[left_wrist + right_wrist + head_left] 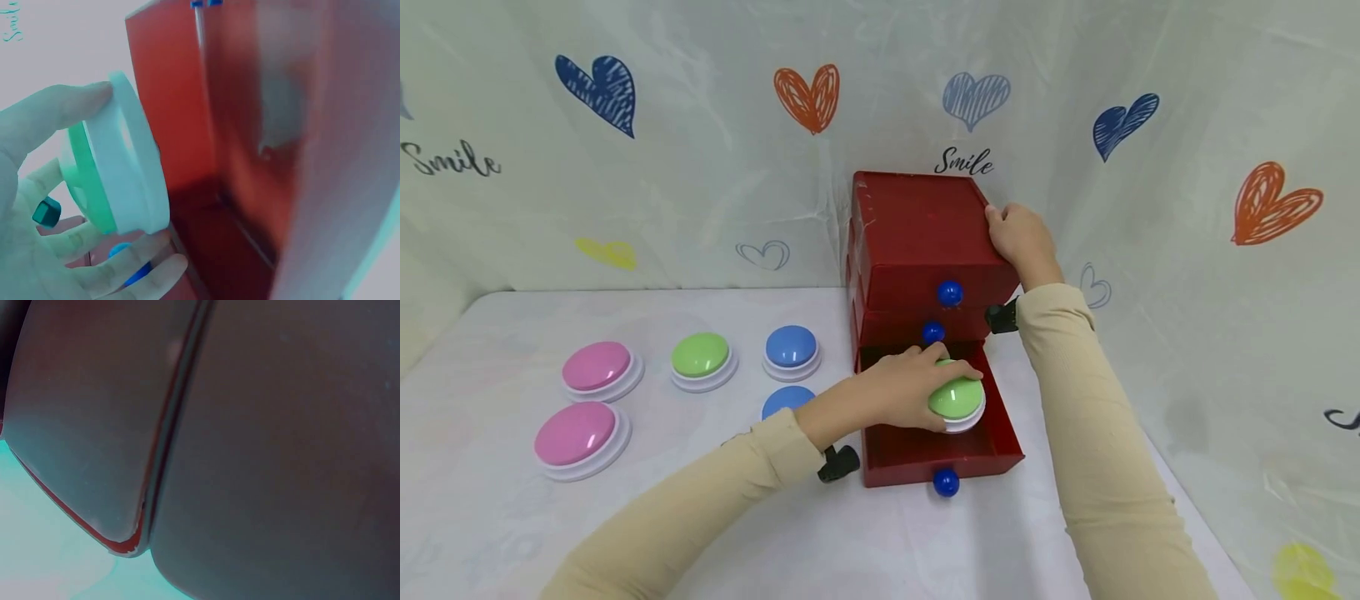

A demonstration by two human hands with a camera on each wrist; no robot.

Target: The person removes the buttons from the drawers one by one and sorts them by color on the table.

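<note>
My left hand (902, 387) grips a push-button light with a green dome (956, 400) and white base, thumb on one side and fingers on the other. The button is over the pulled-out bottom drawer (891, 454) of a red drawer cabinet (925, 221). In the left wrist view, the white base (134, 156) faces the drawer's red interior and appears apart from it. My right hand (1024, 242) holds the cabinet's top right edge; some of its fingers are hidden. The right wrist view shows only the cabinet's side (269, 450), without the hand.
On the white table to the left stand two pink buttons (597, 367), another green button (700, 356) and two blue buttons (791, 347), the nearer partly behind my left arm. Blue ball knobs (950, 293) stick out from the drawer fronts. A heart-printed curtain (700, 167) hangs behind.
</note>
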